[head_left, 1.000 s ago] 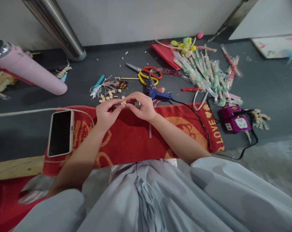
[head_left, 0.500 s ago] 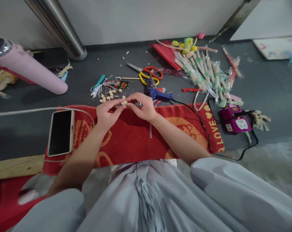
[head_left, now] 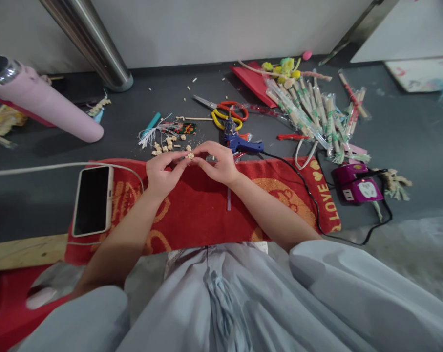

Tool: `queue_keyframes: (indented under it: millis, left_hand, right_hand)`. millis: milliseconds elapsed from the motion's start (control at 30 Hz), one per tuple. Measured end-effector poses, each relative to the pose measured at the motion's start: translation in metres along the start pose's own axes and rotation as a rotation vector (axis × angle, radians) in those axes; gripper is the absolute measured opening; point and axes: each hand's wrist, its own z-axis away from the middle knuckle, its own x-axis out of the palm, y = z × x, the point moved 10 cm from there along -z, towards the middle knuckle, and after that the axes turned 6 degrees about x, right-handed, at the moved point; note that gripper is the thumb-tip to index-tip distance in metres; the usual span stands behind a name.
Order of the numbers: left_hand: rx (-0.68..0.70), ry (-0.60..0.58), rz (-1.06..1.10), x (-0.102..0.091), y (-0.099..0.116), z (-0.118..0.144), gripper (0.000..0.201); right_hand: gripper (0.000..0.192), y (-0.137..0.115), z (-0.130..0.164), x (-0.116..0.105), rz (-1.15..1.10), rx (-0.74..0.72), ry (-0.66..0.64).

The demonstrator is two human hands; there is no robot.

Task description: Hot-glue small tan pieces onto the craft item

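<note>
My left hand (head_left: 162, 172) and my right hand (head_left: 217, 162) meet fingertip to fingertip over the far edge of a red towel (head_left: 199, 210). Between them they pinch a small cluster of pale wooden bits (head_left: 190, 156). More loose wooden bits (head_left: 163, 145) lie on the dark floor just beyond my left hand. A blue glue gun (head_left: 239, 142) lies right behind my right hand, its black cord running off to the right.
A phone (head_left: 93, 199) on a white cable rests on the towel's left end. Beyond lie red and yellow scissors (head_left: 224, 111), a heap of wrapped chopsticks (head_left: 312, 110), a purple power socket (head_left: 356, 185), a pink tube (head_left: 41, 100) and a steel pole (head_left: 93, 49).
Both hands stay together on the wooden cluster, with only slight finger shifts. The view has drifted a little.
</note>
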Motion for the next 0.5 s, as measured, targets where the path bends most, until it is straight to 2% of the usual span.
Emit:
queue_keyframes:
  millis: [200,500]
  left_hand:
    - [-0.01,-0.002,0.0,-0.0005,0.0004,-0.0003,0.026]
    - [-0.06,-0.029,0.005,0.0021,-0.0046,0.0006,0.029]
  right_hand:
    - [0.023,0.0055,0.0012,0.0067,0.031,0.039,-0.061]
    - [0.022,0.0048,0.0008,0.0057,0.047,0.047,-0.051]
